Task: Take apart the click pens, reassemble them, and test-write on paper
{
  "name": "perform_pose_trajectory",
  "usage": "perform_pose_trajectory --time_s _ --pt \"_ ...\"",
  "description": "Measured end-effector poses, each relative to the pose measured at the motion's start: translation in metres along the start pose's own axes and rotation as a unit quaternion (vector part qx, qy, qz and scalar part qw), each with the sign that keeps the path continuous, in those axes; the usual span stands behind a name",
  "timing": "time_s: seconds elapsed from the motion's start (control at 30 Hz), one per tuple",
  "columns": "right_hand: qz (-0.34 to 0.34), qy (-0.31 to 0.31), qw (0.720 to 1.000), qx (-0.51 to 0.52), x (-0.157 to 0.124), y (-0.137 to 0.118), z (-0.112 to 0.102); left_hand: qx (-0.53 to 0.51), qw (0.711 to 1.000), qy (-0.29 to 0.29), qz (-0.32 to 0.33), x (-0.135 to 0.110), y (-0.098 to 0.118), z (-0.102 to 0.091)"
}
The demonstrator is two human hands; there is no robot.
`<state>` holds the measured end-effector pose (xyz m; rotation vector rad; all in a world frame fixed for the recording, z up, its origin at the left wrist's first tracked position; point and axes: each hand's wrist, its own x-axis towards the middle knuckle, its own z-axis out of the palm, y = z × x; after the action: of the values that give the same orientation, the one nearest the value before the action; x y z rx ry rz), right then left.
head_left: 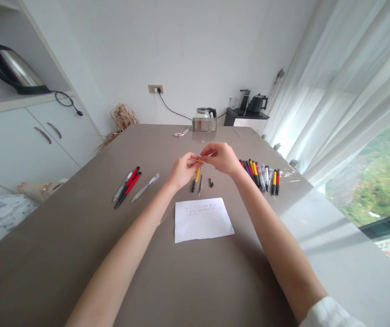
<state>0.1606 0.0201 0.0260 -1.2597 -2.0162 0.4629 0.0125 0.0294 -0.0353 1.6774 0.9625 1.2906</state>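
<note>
My left hand point(183, 171) is closed around a yellow pen point(197, 174), whose black end points down toward the table. At the pen's upper end, the fingertips of my right hand point(220, 157) are pinched together on it; they partly hide that end. Just beneath my hands lie a thin pen refill point(200, 185) and a small black pen part point(211, 183). Closer to me is a white sheet of paper point(203, 227) with faint rows of writing.
Several pens point(254, 171) in mixed colours lie in a row at right. At left are red-and-black pens point(128, 188) and a clear pen point(146, 187). A crumpled wrapper point(181, 133) and a glass kettle point(205, 112) are at the table's point(140, 272) far side.
</note>
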Motion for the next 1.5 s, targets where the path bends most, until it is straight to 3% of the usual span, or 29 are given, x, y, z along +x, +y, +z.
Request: perform_pose_trajectory --time_s 0.47,0.6,0.77,0.93,1.03,1.5 --pt "-0.003 -0.041 0.999 -0.007 0.002 0.004 -0.001 -0.007 1.000 0.008 0.005 0.001 0.001 -0.001" --pt "0.023 -0.027 0.999 0.013 0.004 0.012 0.000 0.001 1.000 0.016 -0.001 0.001 -0.001 -0.002" --pt "0.104 0.012 0.987 -0.119 0.008 0.030 0.016 0.008 1.000 0.022 -0.002 0.001 -0.001 -0.002" --pt "0.191 -0.112 0.944 -0.243 0.006 0.046 0.050 -0.001 1.000 0.025 -0.003 0.000 0.001 -0.002" --pt "0.196 -0.152 0.931 -0.268 0.002 0.047 0.063 0.003 1.000 0.023 -0.002 0.000 0.001 -0.002" --pt "0.183 -0.137 0.922 -0.313 -0.003 0.033 0.070 0.018 1.000 0.017 0.009 0.000 0.000 -0.002"
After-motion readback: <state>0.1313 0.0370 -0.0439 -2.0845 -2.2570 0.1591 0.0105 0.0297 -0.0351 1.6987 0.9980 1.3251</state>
